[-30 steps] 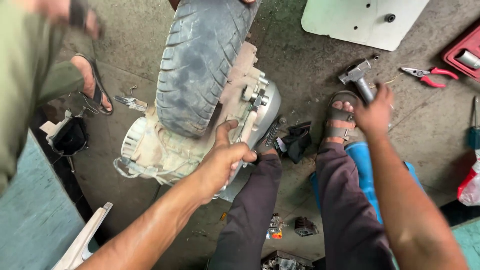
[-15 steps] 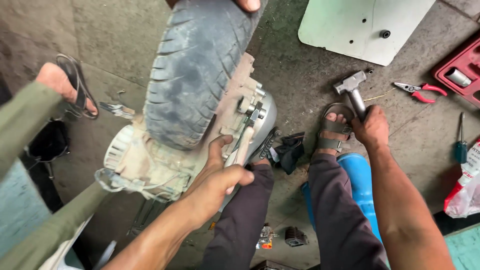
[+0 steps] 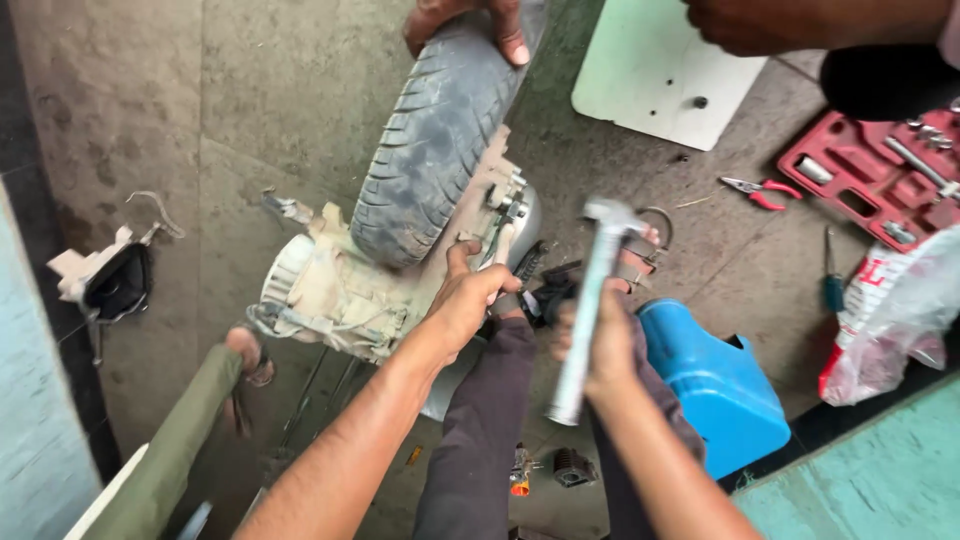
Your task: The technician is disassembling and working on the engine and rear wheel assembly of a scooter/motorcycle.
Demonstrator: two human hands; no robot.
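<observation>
The hammer [image 3: 598, 300], low by the sandal half a second ago, now stands raised at frame centre, the right hand [image 3: 603, 345] closed round its handle. The left hand [image 3: 468, 300] grips the engine casing [image 3: 340, 290] under the tyre [image 3: 440, 140]. Concrete floor [image 3: 200, 120]; red tool case [image 3: 870, 170] upper right.

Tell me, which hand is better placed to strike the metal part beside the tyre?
The right hand. Its grip is closed on the hammer, raised just beside the engine casing. The left hand has no tool; it rests on the casing near the tyre.
</observation>
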